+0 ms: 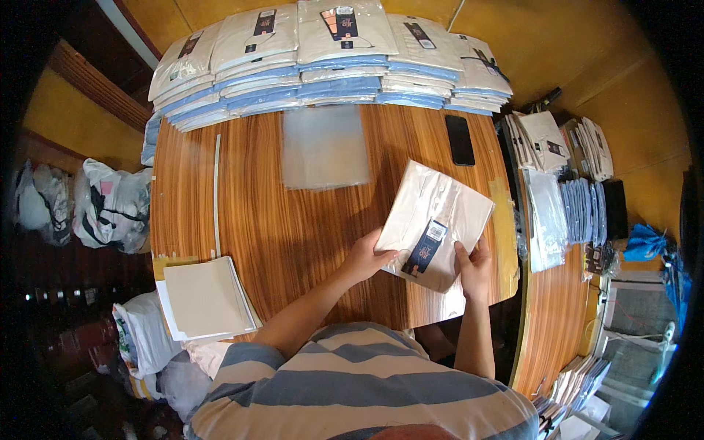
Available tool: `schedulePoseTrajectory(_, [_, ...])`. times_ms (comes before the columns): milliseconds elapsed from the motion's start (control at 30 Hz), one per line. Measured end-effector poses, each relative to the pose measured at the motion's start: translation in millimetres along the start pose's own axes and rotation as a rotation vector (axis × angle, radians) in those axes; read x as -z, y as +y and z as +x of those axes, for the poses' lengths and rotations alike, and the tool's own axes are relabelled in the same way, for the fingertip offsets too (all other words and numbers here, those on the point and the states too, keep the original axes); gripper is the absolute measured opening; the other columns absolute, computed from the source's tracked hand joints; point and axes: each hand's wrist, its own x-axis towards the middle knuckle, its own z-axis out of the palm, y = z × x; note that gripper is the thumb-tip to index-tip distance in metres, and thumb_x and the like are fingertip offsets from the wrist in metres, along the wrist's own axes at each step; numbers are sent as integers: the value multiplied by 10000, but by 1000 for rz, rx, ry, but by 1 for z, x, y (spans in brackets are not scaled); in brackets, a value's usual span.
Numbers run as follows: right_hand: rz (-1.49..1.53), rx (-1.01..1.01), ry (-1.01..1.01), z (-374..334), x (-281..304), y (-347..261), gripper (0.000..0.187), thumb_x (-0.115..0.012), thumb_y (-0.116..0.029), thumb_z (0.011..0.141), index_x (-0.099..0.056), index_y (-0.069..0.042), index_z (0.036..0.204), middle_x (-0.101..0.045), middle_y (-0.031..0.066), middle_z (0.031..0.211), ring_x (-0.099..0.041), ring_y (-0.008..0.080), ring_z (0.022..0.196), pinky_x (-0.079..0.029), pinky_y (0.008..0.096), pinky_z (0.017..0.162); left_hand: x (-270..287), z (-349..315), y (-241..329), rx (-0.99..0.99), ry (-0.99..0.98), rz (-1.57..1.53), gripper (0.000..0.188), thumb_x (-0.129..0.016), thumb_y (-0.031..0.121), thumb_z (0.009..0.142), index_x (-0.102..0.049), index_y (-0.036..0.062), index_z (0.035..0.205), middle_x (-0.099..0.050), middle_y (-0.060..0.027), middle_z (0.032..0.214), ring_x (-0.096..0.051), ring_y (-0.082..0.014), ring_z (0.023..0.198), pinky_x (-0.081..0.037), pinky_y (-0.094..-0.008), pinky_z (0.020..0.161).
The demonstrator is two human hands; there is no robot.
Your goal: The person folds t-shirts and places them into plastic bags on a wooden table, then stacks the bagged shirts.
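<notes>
Between my two hands is a folded cream shirt in a clear plastic bag (418, 198), tilted, with a dark blue tag on its front. My left hand (369, 257) grips the bag's lower left edge, thumb on top and fingers hidden beneath. At the lower right edge, my right hand (474, 268) pinches it, thumb on the front. The packed shirt is held above the right part of the wooden table (293, 242). Behind it lies a flat stack of clear plastic bags (325, 150).
Piles of bagged cream and blue shirts (341, 73) line the table's far edge. A black phone (460, 139) lies at the right, a cardboard sheet stack (205, 299) at the near left. More folded shirts (583, 211) stand on a side table. Filled plastic sacks (110, 205) sit left.
</notes>
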Motion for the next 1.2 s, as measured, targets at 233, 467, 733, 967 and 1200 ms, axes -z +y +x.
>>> schedulePoseTrajectory(233, [61,234,20,135,-18,-83,399,-665,-112,1015,-550,16,1375,-713,114,1218,-685,152,1054,-537,285,902,80,43,7,-357,381,776,827,-776,478,904,-456,30,1521,-436,-257,1560,-370,-396,1501,-332,-561,1207])
schedulePoseTrajectory(467, [131,90,-205,386,-40,-150,473,-686,-214,1004,-552,45,1377,-710,149,1211,-712,194,1028,-589,327,866,115,15,-11,-125,365,1231,832,-710,493,927,-410,78,1583,-272,-195,1688,-215,-397,1572,-219,-574,1262])
schedulePoseTrajectory(733, [-598,218,-136,570,-103,-169,669,-808,-430,897,-633,38,1341,-746,142,1136,-712,212,924,-557,331,845,116,14,-13,-39,355,1206,802,-634,506,947,-405,81,1588,-236,-224,1698,-187,-439,1574,-131,-613,1268])
schedulePoseTrajectory(967, [-696,526,-34,568,-113,-163,609,-716,-498,945,-706,6,1286,-751,158,1177,-696,245,1092,-520,340,961,117,19,-15,-76,386,1199,841,-656,492,941,-361,73,1609,-236,-235,1694,-192,-447,1571,-125,-624,1264])
schedulePoseTrajectory(1200, [-650,759,-76,261,-40,-49,254,-675,-169,1013,-692,5,1198,-719,164,1102,-685,274,1055,-523,397,942,113,16,-17,-126,423,1181,834,-670,455,947,-355,58,1610,-188,-220,1715,-176,-414,1583,-142,-625,1265])
